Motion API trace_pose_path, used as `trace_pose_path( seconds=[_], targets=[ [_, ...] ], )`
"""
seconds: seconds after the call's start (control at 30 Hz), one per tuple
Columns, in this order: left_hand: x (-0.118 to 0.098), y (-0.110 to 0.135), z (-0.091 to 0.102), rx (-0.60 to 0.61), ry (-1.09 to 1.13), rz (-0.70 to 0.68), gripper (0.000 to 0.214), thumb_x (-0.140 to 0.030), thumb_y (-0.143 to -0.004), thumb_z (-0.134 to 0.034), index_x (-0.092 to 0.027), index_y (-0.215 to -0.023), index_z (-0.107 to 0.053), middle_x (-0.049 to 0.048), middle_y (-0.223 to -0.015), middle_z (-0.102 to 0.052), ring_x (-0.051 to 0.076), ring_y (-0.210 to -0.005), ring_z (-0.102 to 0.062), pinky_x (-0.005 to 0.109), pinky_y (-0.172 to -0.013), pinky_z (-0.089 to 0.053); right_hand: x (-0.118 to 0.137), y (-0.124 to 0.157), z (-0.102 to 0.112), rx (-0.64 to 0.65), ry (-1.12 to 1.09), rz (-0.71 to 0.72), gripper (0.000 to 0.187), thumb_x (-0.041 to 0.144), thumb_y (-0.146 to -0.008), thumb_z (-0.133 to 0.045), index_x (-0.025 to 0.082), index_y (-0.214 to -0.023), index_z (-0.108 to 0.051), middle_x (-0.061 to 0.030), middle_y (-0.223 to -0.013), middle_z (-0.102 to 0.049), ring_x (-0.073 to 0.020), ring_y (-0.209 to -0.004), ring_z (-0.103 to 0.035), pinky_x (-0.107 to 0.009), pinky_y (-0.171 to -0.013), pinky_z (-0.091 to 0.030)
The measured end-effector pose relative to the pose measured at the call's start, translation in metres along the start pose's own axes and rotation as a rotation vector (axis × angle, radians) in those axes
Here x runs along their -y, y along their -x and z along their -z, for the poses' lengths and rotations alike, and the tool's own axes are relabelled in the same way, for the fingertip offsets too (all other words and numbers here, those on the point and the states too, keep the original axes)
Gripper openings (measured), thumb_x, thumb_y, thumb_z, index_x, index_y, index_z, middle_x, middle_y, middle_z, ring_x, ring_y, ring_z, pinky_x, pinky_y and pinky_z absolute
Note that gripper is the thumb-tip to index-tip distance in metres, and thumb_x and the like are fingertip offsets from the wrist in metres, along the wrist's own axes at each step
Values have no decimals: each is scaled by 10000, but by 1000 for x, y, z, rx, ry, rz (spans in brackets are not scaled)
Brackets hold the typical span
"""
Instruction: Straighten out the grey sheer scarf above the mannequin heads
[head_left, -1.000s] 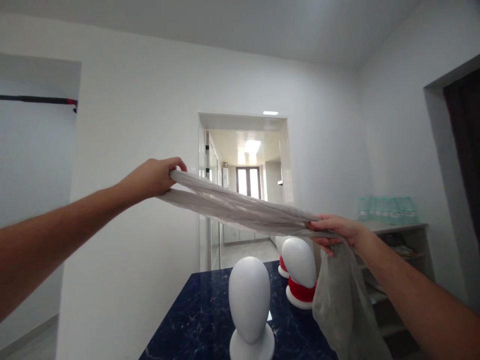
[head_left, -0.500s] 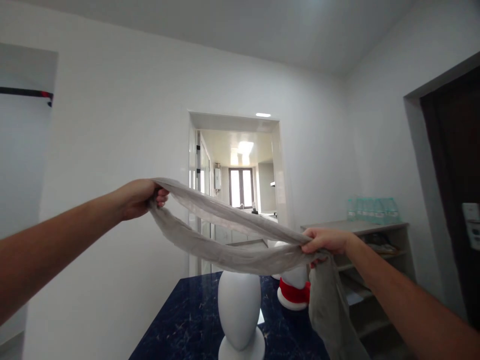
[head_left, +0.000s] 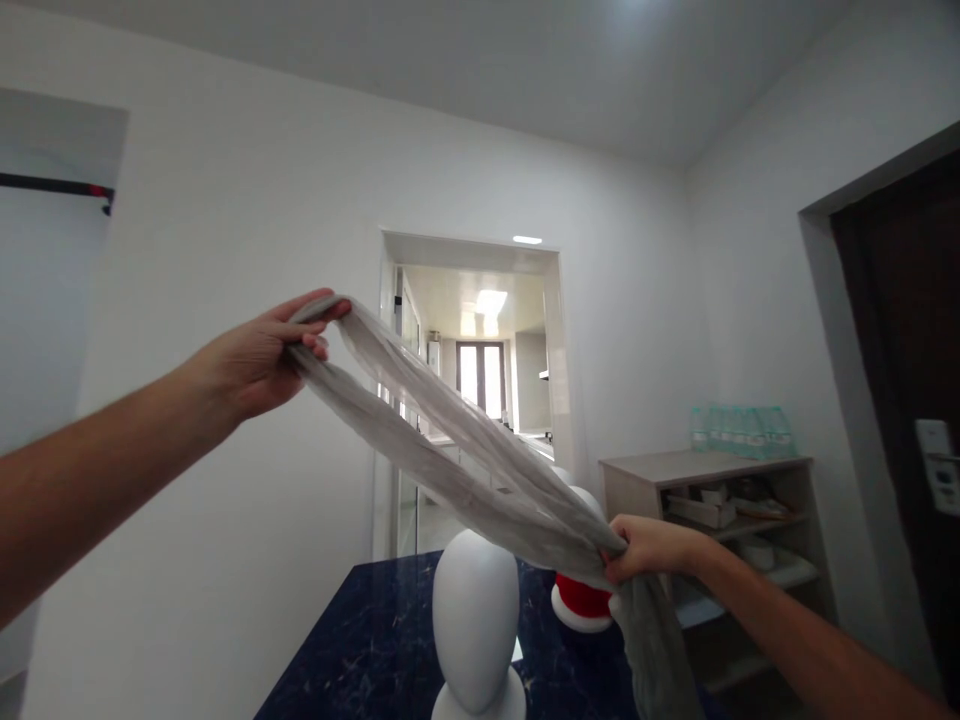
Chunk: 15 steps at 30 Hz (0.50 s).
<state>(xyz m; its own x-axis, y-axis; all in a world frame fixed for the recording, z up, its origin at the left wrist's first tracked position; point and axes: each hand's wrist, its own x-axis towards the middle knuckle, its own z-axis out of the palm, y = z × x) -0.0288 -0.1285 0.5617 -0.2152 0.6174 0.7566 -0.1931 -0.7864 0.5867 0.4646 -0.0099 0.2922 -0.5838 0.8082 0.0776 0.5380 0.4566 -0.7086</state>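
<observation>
A long grey scarf [head_left: 450, 450] stretches in the air between both hands. My left hand [head_left: 259, 355] grips one end, raised high at the left. My right hand [head_left: 649, 548] is closed around the bunched scarf lower at the right, and the rest of the cloth hangs down below it. Under the scarf stands a white mannequin head [head_left: 474, 620] on a dark blue marble table [head_left: 352, 650]. A second white head with a red band [head_left: 579, 598] stands behind it, partly hidden by the scarf.
A wooden shelf unit [head_left: 712, 500] with packed water bottles [head_left: 739, 428] on top stands at the right wall. A dark door [head_left: 900, 400] is at the far right. An open doorway [head_left: 472, 380] leads to another room straight ahead.
My left hand has lifted its end of the scarf higher. My right hand has dropped lower, so the scarf now slopes steeply down to the right. The view shifted slightly.
</observation>
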Motion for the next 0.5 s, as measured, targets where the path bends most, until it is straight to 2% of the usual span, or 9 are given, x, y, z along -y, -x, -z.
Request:
trace_pose_path(
  seconds=[0.07, 0.13, 0.2, 0.27, 0.33, 0.4, 0.5],
  targets=[
    [-1, 0, -8, 24, 32, -66, 537, 54, -852, -670, -220, -1311, -729, -49, -975, -851, 30, -601, -559, 132, -601, -571, -1, 4, -8, -57, 1, 70, 151, 253, -679, -790, 166, -673, -667, 93, -598, -519, -95, -617, -444, -224, -583, -330],
    [-4, 2, -21, 27, 65, -88, 537, 25, -861, -709, -214, -1342, -696, -50, -986, -843, 39, -656, -586, 151, -651, -586, -4, 8, -19, -87, -29, 114, 145, 240, -685, -784, 164, -696, -661, 90, -629, -524, -98, -643, -445, -224, -594, -329],
    [-10, 8, -41, 66, 86, -66, 539, 34, -854, -710, -198, -1340, -684, -37, -1044, -832, 34, -644, -559, 151, -640, -567, -13, 12, -34, -85, -75, 128, 160, 221, -656, -797, 163, -710, -658, 92, -646, -534, -96, -652, -445, -222, -597, -332],
    [-17, 17, -64, 153, 116, -7, 495, 38, -866, -684, -195, -1304, -691, -27, -1103, -815, 22, -597, -514, 143, -603, -541, -26, 15, -49, -60, -105, 104, 192, 205, -613, -824, 161, -700, -658, 96, -642, -543, -89, -640, -438, -220, -585, -326],
    [-19, 29, -90, 282, 154, 58, 460, 33, -881, -660, -198, -1277, -702, -8, -1166, -804, 10, -565, -498, 138, -575, -525, -40, 18, -64, -4, -127, 49, 223, 215, -576, -865, 154, -701, -691, 90, -651, -590, -92, -640, -465, -220, -589, -348],
    [-16, 41, -114, 414, 177, 101, 466, 30, -874, -661, -201, -1275, -717, 20, -1222, -798, -1, -542, -495, 140, -544, -508, -48, 22, -74, 84, -154, -7, 283, 263, -555, -916, 149, -759, -757, 62, -714, -686, -121, -690, -562, -232, -656, -427],
    [2, 62, -146, 578, 154, 160, 519, 29, -860, -674, -202, -1323, -723, 62, -1265, -786, -6, -537, -499, 143, -514, -483, -37, 26, -85, 226, -222, 1, 592, 315, -516, -988, 187, -1072, -832, -9, -960, -812, -224, -892, -719, -321, -837, -546]
  ],
)
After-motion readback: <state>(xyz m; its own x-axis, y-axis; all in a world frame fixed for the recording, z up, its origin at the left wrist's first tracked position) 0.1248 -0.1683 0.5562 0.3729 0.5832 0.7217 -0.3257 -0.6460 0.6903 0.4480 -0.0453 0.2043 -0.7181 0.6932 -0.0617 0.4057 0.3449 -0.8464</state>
